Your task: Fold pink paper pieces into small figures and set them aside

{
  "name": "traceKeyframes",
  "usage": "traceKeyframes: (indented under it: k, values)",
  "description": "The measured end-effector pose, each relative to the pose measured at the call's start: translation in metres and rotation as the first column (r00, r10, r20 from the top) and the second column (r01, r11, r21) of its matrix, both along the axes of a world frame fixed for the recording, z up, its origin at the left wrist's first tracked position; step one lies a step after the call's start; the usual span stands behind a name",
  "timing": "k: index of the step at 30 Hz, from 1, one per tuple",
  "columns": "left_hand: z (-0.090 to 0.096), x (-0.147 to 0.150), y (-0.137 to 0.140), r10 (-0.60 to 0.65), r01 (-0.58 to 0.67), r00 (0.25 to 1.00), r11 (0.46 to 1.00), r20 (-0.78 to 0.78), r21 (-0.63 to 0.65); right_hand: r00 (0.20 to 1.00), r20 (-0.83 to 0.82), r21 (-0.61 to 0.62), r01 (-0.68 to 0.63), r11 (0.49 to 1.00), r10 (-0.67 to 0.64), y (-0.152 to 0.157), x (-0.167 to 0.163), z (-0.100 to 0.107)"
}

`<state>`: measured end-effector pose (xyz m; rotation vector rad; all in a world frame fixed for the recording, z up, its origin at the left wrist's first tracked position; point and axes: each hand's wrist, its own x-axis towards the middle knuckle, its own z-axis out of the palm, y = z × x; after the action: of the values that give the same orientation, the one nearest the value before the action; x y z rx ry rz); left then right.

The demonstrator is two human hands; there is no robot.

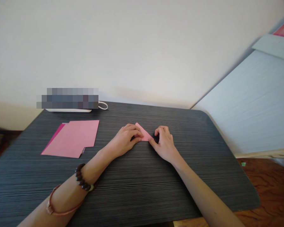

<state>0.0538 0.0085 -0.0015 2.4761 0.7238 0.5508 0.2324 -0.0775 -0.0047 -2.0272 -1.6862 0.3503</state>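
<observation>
Folded pink paper: on dark tabletop, betw. both hands.
L hand: fingertips on paper; pinch or press, I can't tell.
R hand: thumb at paper's R corner, fingers curled, apart from thumb.
Pink sheets: flat, L on my feed.

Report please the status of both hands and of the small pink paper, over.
Left hand on small pink paper; right hand, thumb at its right corner. Paper looks folded. Larger pink sheets apart at left, out of the way.
</observation>
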Motion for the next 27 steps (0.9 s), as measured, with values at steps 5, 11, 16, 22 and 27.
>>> traceKeyframes:
  k: [5,11,16,22,27]
  values:
    - [0.001,0.0,0.0,-0.01,0.01,1.0,1.0,0.012,-0.021,0.995,-0.072,-0.019,-0.077,0.997,0.075,-0.001,0.01,0.003]
    - [0.001,0.0,0.0,-0.013,0.015,0.999,0.999,0.03,-0.05,0.985,-0.122,-0.033,-0.128,0.991,0.123,-0.003,0.015,0.004]
    - [0.002,-0.002,-0.001,0.013,-0.007,0.998,0.997,0.068,-0.082,0.982,-0.141,-0.003,-0.124,0.992,0.122,-0.004,0.014,0.004]
    - [0.001,-0.003,-0.001,0.077,-0.067,0.991,0.994,0.111,-0.087,1.0,-0.029,0.048,0.014,0.999,-0.013,-0.002,-0.004,0.002]
    - [-0.006,-0.003,0.001,0.069,-0.066,0.994,0.997,0.083,-0.038,0.998,0.05,0.061,0.028,0.998,-0.031,-0.001,-0.009,0.001]
